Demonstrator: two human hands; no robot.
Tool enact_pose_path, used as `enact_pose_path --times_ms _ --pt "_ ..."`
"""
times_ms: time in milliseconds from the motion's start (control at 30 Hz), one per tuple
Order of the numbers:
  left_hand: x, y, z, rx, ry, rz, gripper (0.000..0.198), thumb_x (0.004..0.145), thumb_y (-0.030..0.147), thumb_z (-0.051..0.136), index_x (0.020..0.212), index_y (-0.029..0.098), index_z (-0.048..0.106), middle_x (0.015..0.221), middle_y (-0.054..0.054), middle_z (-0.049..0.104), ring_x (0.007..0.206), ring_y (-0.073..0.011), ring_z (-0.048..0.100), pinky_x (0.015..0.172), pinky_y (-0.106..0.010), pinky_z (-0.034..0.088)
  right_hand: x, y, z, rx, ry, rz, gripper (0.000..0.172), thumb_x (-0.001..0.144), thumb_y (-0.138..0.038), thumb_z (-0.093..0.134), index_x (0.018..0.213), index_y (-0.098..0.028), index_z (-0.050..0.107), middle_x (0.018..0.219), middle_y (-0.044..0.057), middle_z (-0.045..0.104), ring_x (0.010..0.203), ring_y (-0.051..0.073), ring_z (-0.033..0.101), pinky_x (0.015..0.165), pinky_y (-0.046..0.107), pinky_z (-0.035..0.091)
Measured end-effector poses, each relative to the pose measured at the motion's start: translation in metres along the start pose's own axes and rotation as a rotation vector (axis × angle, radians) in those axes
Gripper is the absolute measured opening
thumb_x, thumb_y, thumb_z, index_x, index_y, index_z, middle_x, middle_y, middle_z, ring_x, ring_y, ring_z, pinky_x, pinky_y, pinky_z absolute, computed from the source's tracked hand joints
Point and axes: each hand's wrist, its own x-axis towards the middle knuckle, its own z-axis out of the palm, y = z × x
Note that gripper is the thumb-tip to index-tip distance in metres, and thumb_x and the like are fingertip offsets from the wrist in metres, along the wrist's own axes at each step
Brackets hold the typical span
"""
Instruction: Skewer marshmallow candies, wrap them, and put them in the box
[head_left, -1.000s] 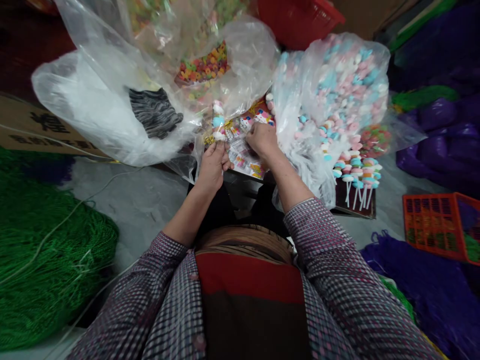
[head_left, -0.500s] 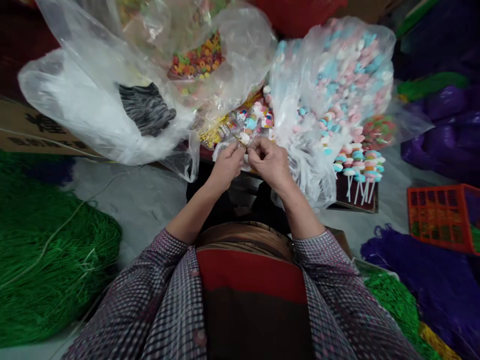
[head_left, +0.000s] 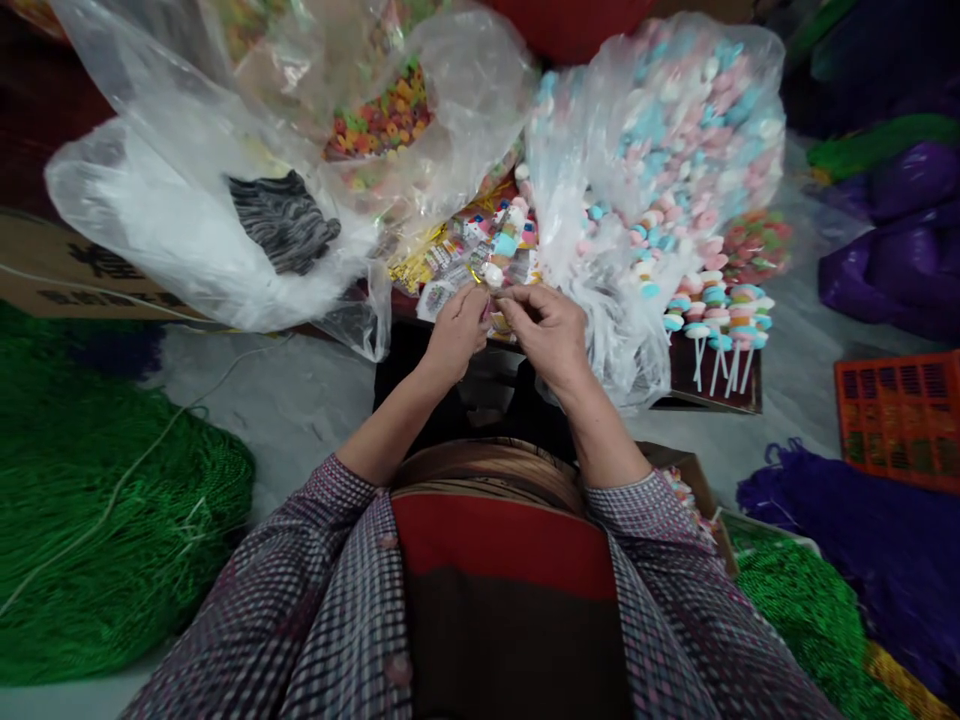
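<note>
A stack of pink, white and blue marshmallows (head_left: 505,240), seemingly in a clear wrapper, stands just beyond my fingertips. My left hand (head_left: 459,332) is closed around its lower end, most of which the fingers hide. A thin gold twist tie (head_left: 474,273) curls out by the left fingertips. My right hand (head_left: 551,328) pinches close beside it, apparently on the tie's other end. Printed clear wrappers (head_left: 442,292) and a bunch of gold ties (head_left: 411,275) lie just past my left hand. Finished-looking marshmallow sticks (head_left: 720,318) lie to the right.
Large plastic bags of marshmallows (head_left: 697,110) and ring-shaped gummies (head_left: 386,115) stand at the back. A white bag (head_left: 150,220) with a dark grey piece (head_left: 285,220) is at left. Green netting (head_left: 135,500), purple netting (head_left: 847,540) and an orange crate (head_left: 900,415) flank me.
My right fingers have shifted slightly at the tie, with the hand a little more spread. The view has turned slightly; a box of sweets now shows by my right elbow.
</note>
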Motion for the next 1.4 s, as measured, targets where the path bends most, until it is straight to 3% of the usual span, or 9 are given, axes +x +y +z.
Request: enact_pose_path --times_ms 133,233,433,533,667,800,967,1100,1400 --pt "-0.010 0.004 0.007 -0.024 -0.115 -0.031 0.037 0.103 0.031 0.048 0.067 0.019 0.047 0.045 0.012 0.027 0.033 -0.0020 0.018 0.036 -0.015 0.017 -0.006 0.004 0.000 0.280 0.046 0.179 0.019 0.085 -0.039 0.069 0.075 -0.023 0.068 0.069 -0.003 0.064 0.065 0.013 0.054 0.066 0.029 0.046" --pt "-0.015 0.009 0.007 -0.053 -0.217 -0.089 0.041 0.102 0.026 0.041 0.063 0.019 0.049 0.041 0.011 0.022 0.031 -0.0033 0.015 0.035 -0.016 0.018 -0.008 0.005 -0.004 0.453 -0.013 0.278 0.027 0.081 -0.045 0.075 0.071 -0.022 0.063 0.065 -0.005 0.059 0.061 0.011 0.051 0.062 0.027 0.046" --pt "-0.020 0.024 -0.003 -0.041 -0.484 -0.435 0.044 0.100 0.030 0.043 0.058 0.018 0.051 0.041 0.011 0.019 0.029 -0.0036 0.014 0.032 -0.016 0.020 -0.007 0.009 -0.021 0.568 -0.197 0.241 0.047 0.065 -0.066 0.085 0.077 -0.025 0.064 0.083 0.000 0.070 0.085 0.018 0.066 0.081 0.035 0.056" --pt "-0.023 0.026 -0.003 -0.081 -0.545 -0.549 0.048 0.102 0.030 0.038 0.056 0.018 0.048 0.042 0.010 0.017 0.029 -0.0038 0.011 0.031 -0.016 0.020 -0.008 0.013 -0.027 0.614 -0.282 0.239 0.055 0.057 -0.071 0.087 0.085 -0.027 0.070 0.094 0.002 0.075 0.094 0.021 0.069 0.081 0.035 0.058" --pt "-0.027 0.024 0.002 -0.169 -0.519 -0.569 0.052 0.106 0.033 0.033 0.058 0.018 0.048 0.042 0.010 0.016 0.029 -0.0036 0.010 0.032 -0.016 0.020 -0.009 0.020 -0.025 0.659 -0.282 0.268 0.051 0.059 -0.068 0.088 0.084 -0.025 0.074 0.086 0.001 0.074 0.080 0.018 0.067 0.075 0.035 0.057" --pt "-0.028 0.021 0.009 -0.218 -0.411 -0.542 0.051 0.108 0.031 0.029 0.063 0.018 0.049 0.042 0.010 0.019 0.028 -0.0034 0.013 0.033 -0.016 0.019 -0.009 0.024 -0.014 0.622 -0.128 0.281 0.038 0.071 -0.057 0.084 0.069 -0.023 0.068 0.069 -0.003 0.064 0.065 0.012 0.058 0.067 0.029 0.052" --pt "-0.029 0.015 0.019 -0.170 -0.233 -0.359 0.048 0.104 0.048 0.047 0.066 0.019 0.045 0.042 0.012 0.022 0.029 -0.0023 0.018 0.034 -0.015 0.020 -0.013 0.021 -0.002 0.316 0.124 0.181 0.028 0.085 -0.043 0.072 0.067 -0.023 0.066 0.069 -0.002 0.064 0.070 0.015 0.059 0.074 0.031 0.052" --pt "-0.027 0.010 0.024 -0.098 -0.150 -0.267 0.050 0.100 0.056 0.051 0.067 0.020 0.043 0.041 0.012 0.025 0.029 -0.0020 0.021 0.034 -0.016 0.019 -0.017 0.016 -0.003 0.082 0.192 0.015 0.025 0.091 -0.038 0.067 0.071 -0.024 0.067 0.074 0.000 0.067 0.077 0.018 0.062 0.082 0.036 0.052" --pt "-0.031 0.024 0.018 -0.234 -0.250 -0.393 0.046 0.104 0.049 0.049 0.069 0.019 0.045 0.043 0.012 0.024 0.030 -0.0019 0.020 0.035 -0.016 0.021 -0.015 0.018 -0.010 0.063 0.223 -0.234 0.028 0.097 -0.045 0.063 0.080 -0.024 0.072 0.077 -0.001 0.067 0.078 0.015 0.065 0.080 0.034 0.054"
